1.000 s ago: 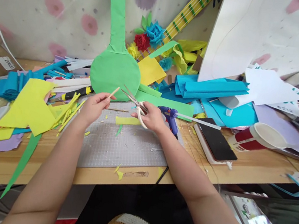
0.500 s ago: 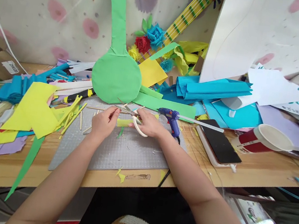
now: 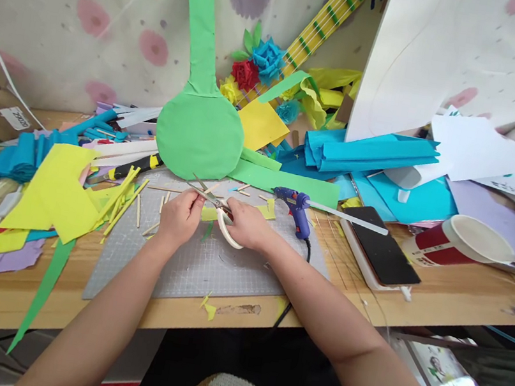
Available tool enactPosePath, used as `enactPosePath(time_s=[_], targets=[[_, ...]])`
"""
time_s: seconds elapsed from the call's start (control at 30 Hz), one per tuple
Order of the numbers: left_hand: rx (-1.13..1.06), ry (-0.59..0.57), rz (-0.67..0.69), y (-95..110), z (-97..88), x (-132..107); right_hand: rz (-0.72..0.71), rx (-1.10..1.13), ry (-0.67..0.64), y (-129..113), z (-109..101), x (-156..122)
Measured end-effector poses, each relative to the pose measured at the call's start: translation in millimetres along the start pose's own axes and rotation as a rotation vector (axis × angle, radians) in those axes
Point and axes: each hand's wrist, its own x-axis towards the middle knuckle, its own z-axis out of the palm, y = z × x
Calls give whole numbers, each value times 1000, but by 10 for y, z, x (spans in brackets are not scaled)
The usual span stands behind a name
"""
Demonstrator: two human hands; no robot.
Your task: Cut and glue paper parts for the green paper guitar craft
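My right hand (image 3: 248, 222) grips a pair of scissors (image 3: 227, 230) by the white handles, with the blades parted and pointing left. Close to the blades, my left hand (image 3: 179, 217) is closed, thumb and fingers pinching a thin wooden stick (image 3: 212, 188) whose pale end pokes out beyond the blades. Most of the stick is hidden by the fingers. Under both hands lies a grey cutting mat (image 3: 221, 271) with short stick pieces on it. A strip of yellow-green paper (image 3: 208, 214) lies behind the scissors, partly covered.
A blue glue gun (image 3: 298, 211) with a glue stick lies right of my hands, beside a phone (image 3: 381, 245) and a paper cup (image 3: 448, 242). Behind stands a green paper-covered round shape with a neck (image 3: 201, 136). Yellow paper (image 3: 52, 188) and a utility knife (image 3: 133, 166) lie left.
The scissors have swung so their handles sit lower and their blades show more clearly. My right hand has shifted slightly; my left stays close to the blades.
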Motion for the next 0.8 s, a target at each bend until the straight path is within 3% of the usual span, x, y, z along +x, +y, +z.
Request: enactPosePath(time_s=[0.2,0.57,0.67,0.8], targets=[[98,-100,-78,35,-41,24,71,31,-6,25,-1,18],[61,-148,-90,-3,-56,48,103,53,22,92,24,37],[106,-98,-145,-41,-146,89,82,48,53,105,28,39],[201,62,-396,-259,-367,189,142,17,111,149,40,70]])
